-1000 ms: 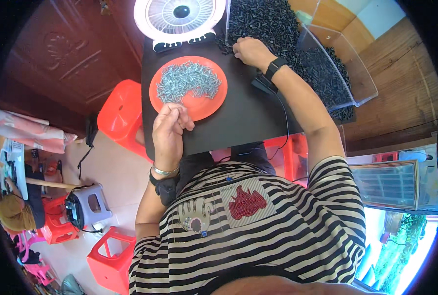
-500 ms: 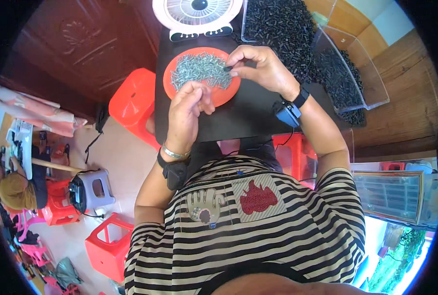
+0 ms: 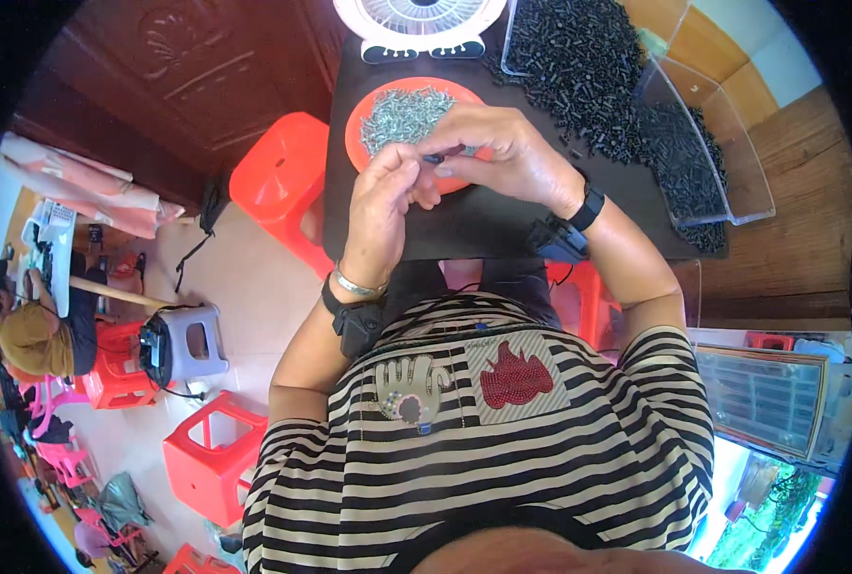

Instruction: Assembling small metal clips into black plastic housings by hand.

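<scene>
Half a second ago apart, now meeting above orange plate (image 3: 356,143): left hand (image 3: 380,196) in narrow grip, contents hidden; right hand (image 3: 517,153), grip pinched on small black piece (image 3: 433,158), long axis roughly sideways, ends covered. Bare worktop (image 3: 479,225) toward near edge, black pile (image 3: 574,81) beyond, rightward.

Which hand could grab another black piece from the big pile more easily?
Probably the right hand: it is nearer the black pile, on that same side. The left hand is farther off. The right pinches a small dark piece, though, so it may need freeing first.
</scene>
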`<state>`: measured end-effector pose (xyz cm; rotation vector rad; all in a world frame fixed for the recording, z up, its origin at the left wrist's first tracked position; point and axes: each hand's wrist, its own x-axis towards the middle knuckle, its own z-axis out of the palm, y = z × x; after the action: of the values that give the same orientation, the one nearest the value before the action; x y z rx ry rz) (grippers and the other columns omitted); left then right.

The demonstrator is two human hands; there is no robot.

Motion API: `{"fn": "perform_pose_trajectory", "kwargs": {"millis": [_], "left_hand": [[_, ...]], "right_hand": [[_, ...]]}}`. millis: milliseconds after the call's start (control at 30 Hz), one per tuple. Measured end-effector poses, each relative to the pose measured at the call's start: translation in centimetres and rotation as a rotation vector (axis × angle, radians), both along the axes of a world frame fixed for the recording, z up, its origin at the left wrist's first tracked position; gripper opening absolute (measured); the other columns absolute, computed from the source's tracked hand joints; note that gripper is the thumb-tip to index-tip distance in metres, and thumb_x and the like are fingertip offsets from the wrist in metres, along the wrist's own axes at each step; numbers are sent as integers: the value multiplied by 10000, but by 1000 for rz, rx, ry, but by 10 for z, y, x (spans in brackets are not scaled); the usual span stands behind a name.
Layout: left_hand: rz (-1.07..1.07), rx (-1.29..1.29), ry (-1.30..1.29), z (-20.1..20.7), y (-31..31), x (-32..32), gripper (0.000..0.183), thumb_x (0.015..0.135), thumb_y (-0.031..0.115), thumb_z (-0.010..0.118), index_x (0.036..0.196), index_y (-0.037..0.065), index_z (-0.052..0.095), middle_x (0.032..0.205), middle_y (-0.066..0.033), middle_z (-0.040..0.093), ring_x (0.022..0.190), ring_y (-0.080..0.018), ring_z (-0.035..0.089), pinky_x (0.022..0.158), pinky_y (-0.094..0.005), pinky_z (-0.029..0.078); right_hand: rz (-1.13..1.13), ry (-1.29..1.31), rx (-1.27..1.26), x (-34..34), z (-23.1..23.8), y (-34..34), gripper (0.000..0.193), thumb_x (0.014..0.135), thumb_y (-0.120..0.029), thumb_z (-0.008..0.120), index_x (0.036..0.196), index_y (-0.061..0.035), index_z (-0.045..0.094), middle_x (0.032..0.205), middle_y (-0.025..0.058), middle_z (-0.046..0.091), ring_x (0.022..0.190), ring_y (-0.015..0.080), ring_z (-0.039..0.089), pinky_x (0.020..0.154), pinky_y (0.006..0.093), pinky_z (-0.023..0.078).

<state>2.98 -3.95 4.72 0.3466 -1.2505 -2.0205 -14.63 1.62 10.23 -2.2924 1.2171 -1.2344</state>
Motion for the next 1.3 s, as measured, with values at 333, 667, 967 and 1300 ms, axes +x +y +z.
{"fn": "perform_pose_trajectory", "kwargs": {"millis": [333, 667, 967, 1300], "left_hand": [[-22, 19, 92, -17, -14, 9, 287, 937, 222, 500, 1071, -31, 528, 1051, -103, 583, 773, -156, 566, 694, -279, 452], [61, 85, 151, -14, -20, 15, 187, 935, 209, 501, 953, 24, 518, 841, -65, 589, 737, -132, 555, 695, -257, 430], [161, -99, 68, -21, -35, 32, 166, 934, 189, 488, 953, 25, 506, 864, -62, 522, 777, -167, 525, 730, -293, 415], [574, -976, -213, -15, -34, 38, 74, 864, 29, 519, 920, -19, 522, 855, -142, 537, 756, -250, 541, 694, -325, 453]], "right_hand": [[-67, 123, -71, 19, -9, -20, 233, 732, -103, 734, 948, -71, 652, 790, 42, 595, 756, 191, 603, 648, 292, 477], [-54, 58, -87, 27, -16, -42, 210, 701, -161, 738, 870, -65, 657, 787, 61, 611, 763, 231, 625, 654, 324, 493], [-156, 414, 126, -7, -44, -50, 111, 777, -87, 645, 881, -54, 664, 880, 81, 633, 836, 279, 607, 760, 360, 488], [-78, 453, 187, -3, -58, -58, 122, 745, -110, 657, 857, -63, 665, 871, 109, 636, 838, 310, 620, 740, 396, 491]]}}
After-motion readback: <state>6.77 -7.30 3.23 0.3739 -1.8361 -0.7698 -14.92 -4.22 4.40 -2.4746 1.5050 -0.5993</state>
